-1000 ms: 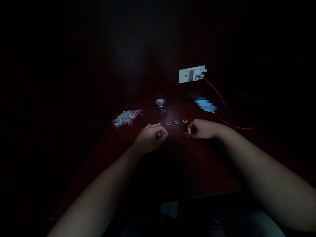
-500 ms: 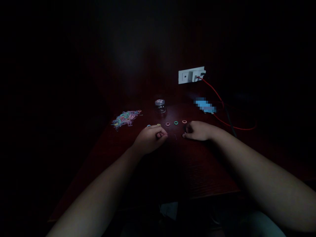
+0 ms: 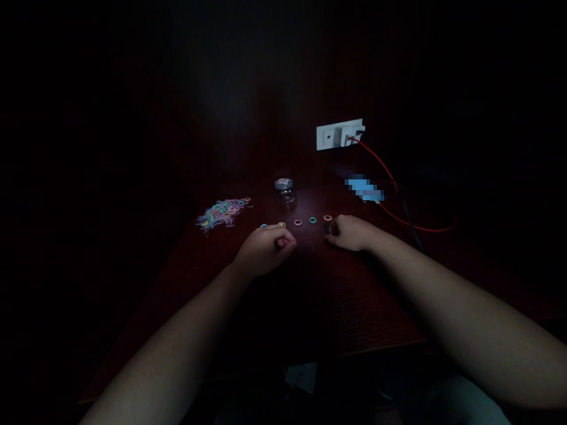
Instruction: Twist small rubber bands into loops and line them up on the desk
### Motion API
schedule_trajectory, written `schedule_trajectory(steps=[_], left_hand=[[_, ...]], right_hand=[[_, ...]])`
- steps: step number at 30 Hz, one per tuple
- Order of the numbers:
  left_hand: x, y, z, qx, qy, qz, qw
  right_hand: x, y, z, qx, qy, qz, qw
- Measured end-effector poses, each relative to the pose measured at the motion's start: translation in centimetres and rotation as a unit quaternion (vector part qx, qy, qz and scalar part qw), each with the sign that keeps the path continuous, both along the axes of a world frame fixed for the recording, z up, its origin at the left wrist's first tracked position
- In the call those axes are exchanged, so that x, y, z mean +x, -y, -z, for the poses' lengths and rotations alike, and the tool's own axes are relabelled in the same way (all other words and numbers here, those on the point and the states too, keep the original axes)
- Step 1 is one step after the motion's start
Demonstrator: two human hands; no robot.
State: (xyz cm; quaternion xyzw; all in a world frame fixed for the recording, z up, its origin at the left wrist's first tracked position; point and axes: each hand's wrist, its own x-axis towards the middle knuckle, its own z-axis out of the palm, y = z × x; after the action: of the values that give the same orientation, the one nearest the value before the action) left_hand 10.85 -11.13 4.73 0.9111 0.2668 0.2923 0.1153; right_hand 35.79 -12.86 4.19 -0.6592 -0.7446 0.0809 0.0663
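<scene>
My left hand [image 3: 264, 249] rests on the table with its fingers curled into a loose fist, and nothing shows in it. Just beyond it lie a blue hair tie [image 3: 264, 226], partly hidden by the hand, and a yellow hair tie [image 3: 282, 224]. A pink hair tie [image 3: 298, 222] and a green hair tie [image 3: 312, 220] continue the row to the right. My right hand [image 3: 349, 233] is closed near an orange-pink hair tie [image 3: 328, 218] at the row's end; shadow hides what its fingertips hold, if anything. A thin thread-like piece [image 3: 312, 245] lies between the hands.
A tangled pile of small coloured bands [image 3: 224, 212] lies at the left. Behind the row stands a lidded clear jar [image 3: 284, 191]. A pixelated phone-like object [image 3: 364, 188] lies at right, its red cable [image 3: 376, 156] running to a charger in the wall socket [image 3: 328, 137].
The whole view has shifted slightly, so everything sits a little further left. Both hands stay closed in nearly the same places on the table.
</scene>
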Motion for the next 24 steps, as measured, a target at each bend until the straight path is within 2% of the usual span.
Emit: schedule_trajectory(steps=[10,18,24], left_hand=[[0.0,0.0,-0.1,-0.007,-0.002,-0.007,1.0],[-0.3,-0.4,0.2,0.002,0.011,-0.015,1.0],[-0.9,-1.1,0.2,-0.002,0.006,-0.056,0.998]], right_hand=[[-0.2,-0.2,0.1,0.002,0.014,0.008,1.0],[0.1,-0.5,-0.4,-0.025,-0.084,0.035,0.996],[0.3,-0.2,-0.3,-0.039,-0.058,-0.018,0.997]])
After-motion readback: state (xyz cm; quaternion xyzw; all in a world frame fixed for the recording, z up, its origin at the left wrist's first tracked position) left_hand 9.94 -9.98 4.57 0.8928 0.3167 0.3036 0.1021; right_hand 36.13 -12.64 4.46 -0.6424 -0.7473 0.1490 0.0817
